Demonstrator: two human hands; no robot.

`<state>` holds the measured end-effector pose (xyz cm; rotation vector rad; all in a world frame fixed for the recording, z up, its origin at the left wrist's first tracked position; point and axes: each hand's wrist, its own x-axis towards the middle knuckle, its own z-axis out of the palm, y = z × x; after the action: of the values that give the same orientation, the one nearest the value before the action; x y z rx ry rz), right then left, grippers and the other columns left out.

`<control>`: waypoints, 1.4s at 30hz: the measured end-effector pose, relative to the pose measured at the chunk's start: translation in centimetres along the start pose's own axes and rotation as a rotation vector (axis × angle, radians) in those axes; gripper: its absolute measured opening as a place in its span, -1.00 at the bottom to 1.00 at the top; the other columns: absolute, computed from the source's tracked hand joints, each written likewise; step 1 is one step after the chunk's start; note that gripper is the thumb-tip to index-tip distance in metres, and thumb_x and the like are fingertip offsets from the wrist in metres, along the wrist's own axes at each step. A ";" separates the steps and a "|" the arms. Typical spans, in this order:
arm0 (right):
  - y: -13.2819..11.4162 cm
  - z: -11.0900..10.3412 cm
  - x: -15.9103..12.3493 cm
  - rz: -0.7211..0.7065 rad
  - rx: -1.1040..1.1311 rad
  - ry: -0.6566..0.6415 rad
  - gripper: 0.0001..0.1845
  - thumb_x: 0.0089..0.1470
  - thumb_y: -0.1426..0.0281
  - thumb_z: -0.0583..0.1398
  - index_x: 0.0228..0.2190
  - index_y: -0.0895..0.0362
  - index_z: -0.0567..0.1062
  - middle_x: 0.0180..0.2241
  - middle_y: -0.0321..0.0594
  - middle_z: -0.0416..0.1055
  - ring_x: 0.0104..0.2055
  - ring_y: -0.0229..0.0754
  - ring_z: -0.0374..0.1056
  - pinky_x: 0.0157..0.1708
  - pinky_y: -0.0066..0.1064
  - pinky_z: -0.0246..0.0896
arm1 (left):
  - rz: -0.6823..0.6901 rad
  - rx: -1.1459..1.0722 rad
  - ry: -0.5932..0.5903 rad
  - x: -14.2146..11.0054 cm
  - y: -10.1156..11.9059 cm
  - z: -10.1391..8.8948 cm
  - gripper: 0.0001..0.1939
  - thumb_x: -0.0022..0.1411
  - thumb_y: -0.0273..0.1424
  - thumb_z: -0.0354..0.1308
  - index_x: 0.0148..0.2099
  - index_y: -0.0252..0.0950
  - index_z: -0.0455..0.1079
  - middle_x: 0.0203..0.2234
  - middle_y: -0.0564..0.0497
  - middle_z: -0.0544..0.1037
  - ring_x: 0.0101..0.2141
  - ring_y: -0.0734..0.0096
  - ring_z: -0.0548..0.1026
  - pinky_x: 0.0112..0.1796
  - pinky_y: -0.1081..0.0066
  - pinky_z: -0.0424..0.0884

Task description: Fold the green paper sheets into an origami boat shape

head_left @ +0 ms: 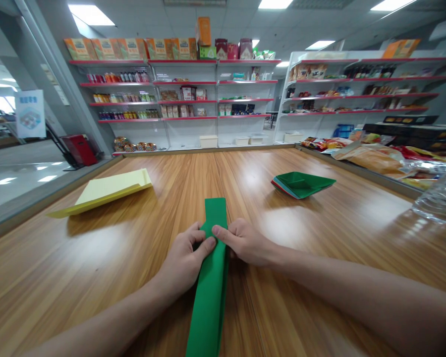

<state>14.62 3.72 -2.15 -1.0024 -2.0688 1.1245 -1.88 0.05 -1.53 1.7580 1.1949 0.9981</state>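
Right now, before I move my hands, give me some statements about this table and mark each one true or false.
1. The left hand and right hand both hold the green paper strip. True.
2. The yellow paper lies to the right of the strip. False: it lies to the left.
3. The small paper stack on the right has green on top. True.
4. The hands grip opposite ends of the strip. False: they are close together, near its far end.
5. Stocked shelves stand beyond the table. True.
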 end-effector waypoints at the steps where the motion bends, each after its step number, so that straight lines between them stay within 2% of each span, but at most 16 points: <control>1: 0.0 0.0 0.0 0.016 -0.012 -0.011 -0.30 0.12 -0.05 -0.04 -0.81 0.17 0.25 -0.82 -0.34 0.11 -0.76 -0.42 0.01 -0.76 -0.52 -0.18 | -0.006 -0.007 0.005 0.0 0.0 0.0 -0.64 0.18 -0.22 0.05 -0.59 -0.28 0.35 -0.50 -0.03 0.42 -0.32 0.24 0.38 -0.30 0.34 0.28; 5: 0.0 0.1 0.0 0.025 -0.034 -0.038 -0.28 0.15 -0.04 -0.08 -0.81 0.17 0.27 -0.81 -0.28 0.18 -0.75 -0.40 0.08 -0.74 -0.53 -0.05 | -0.017 -0.046 0.023 0.0 0.0 0.1 -0.61 0.18 -0.22 0.05 -0.62 -0.29 0.32 -0.54 -0.01 0.39 -0.33 0.26 0.37 -0.34 0.38 0.26; 9: -0.1 0.3 0.0 -0.005 -0.072 -0.007 -0.28 0.13 -0.05 -0.06 -0.82 0.17 0.26 -0.82 -0.29 0.17 -0.77 -0.41 0.04 -0.76 -0.54 -0.11 | -0.003 -0.089 0.038 0.0 -0.1 0.2 -0.61 0.18 -0.20 0.07 -0.60 -0.31 0.35 -0.53 0.01 0.35 -0.38 0.32 0.36 -0.37 0.40 0.26; 15: -0.3 0.2 -0.2 -0.015 -0.029 -0.081 -0.28 0.13 -0.07 -0.08 -0.80 0.17 0.26 -0.80 -0.30 0.17 -0.75 -0.41 0.05 -0.76 -0.54 -0.10 | -0.013 -0.140 0.039 -0.1 0.0 0.2 -0.60 0.19 -0.19 0.06 -0.58 -0.34 0.36 -0.48 0.01 0.33 -0.42 0.38 0.33 -0.40 0.42 0.25; 19: 0.0 0.3 -0.2 -0.040 -0.015 -0.049 -0.28 0.10 -0.10 -0.07 -0.80 0.18 0.26 -0.80 -0.30 0.16 -0.75 -0.41 0.03 -0.76 -0.54 -0.14 | -0.006 -0.130 0.044 -0.1 -0.2 0.1 -0.60 0.19 -0.21 0.06 -0.60 -0.33 0.34 -0.51 0.02 0.31 -0.41 0.37 0.34 -0.38 0.41 0.25; 23: 0.4 0.2 0.2 -0.021 0.161 -0.001 -0.29 0.13 -0.10 -0.11 -0.77 0.17 0.22 -0.78 -0.34 0.11 -0.73 -0.40 0.02 -0.75 -0.52 -0.16 | -0.009 -0.116 0.030 -0.1 -0.3 0.0 -0.63 0.19 -0.23 0.05 -0.56 -0.34 0.36 -0.48 0.00 0.34 -0.39 0.36 0.34 -0.35 0.40 0.26; 26: 0.6 -0.1 0.4 -0.089 0.267 0.056 -0.38 0.15 -0.04 -0.07 -0.68 0.16 0.22 -0.71 -0.37 0.09 -0.67 -0.40 0.00 -0.69 -0.52 -0.14 | 0.014 -0.107 -0.030 -0.1 -0.3 -0.1 -0.64 0.19 -0.22 0.05 -0.53 -0.35 0.37 -0.43 -0.02 0.37 -0.39 0.36 0.35 -0.33 0.39 0.27; 30: 0.7 -0.5 0.3 -0.213 0.139 0.053 -0.50 0.16 0.09 0.03 -0.65 0.18 0.25 -0.64 -0.36 0.10 -0.60 -0.38 0.01 -0.63 -0.51 -0.11 | 0.032 -0.056 -0.080 0.0 -0.1 -0.1 -0.64 0.20 -0.21 0.03 -0.51 -0.35 0.38 -0.41 -0.03 0.38 -0.37 0.34 0.35 -0.32 0.38 0.27; 34: 0.6 -0.6 0.2 -0.196 -0.005 0.159 -0.45 0.18 0.15 -0.01 -0.75 0.16 0.15 -0.72 -0.38 0.00 -0.66 -0.39 -0.06 -0.65 -0.48 -0.20 | 0.014 -0.048 -0.068 0.1 -0.2 0.0 -0.61 0.19 -0.19 0.04 -0.58 -0.33 0.31 -0.45 -0.01 0.36 -0.36 0.33 0.35 -0.30 0.36 0.26; 37: 0.6 -0.5 0.3 -0.190 0.003 0.248 -0.44 0.17 0.15 0.00 -0.76 0.15 0.11 -0.73 -0.39 -0.03 -0.67 -0.40 -0.08 -0.66 -0.47 -0.21 | -0.016 -0.032 -0.082 0.2 -0.2 0.1 -0.58 0.17 -0.18 0.06 -0.65 -0.29 0.22 -0.57 0.03 0.32 -0.35 0.30 0.35 -0.21 0.31 0.24; 42: 0.9 -0.7 0.5 -0.158 0.026 0.245 -0.43 0.15 0.12 0.01 -0.76 0.15 0.08 -0.72 -0.41 -0.09 -0.66 -0.42 -0.14 -0.67 -0.48 -0.28 | -0.021 -0.041 -0.139 0.2 -0.3 -0.1 -0.58 0.14 -0.19 0.07 -0.67 -0.27 0.19 -0.58 0.02 0.34 -0.27 0.23 0.34 -0.14 0.27 0.20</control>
<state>15.23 4.74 -2.49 -0.8987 -1.8955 0.8991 -1.99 0.33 -1.75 1.7493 1.0962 0.8669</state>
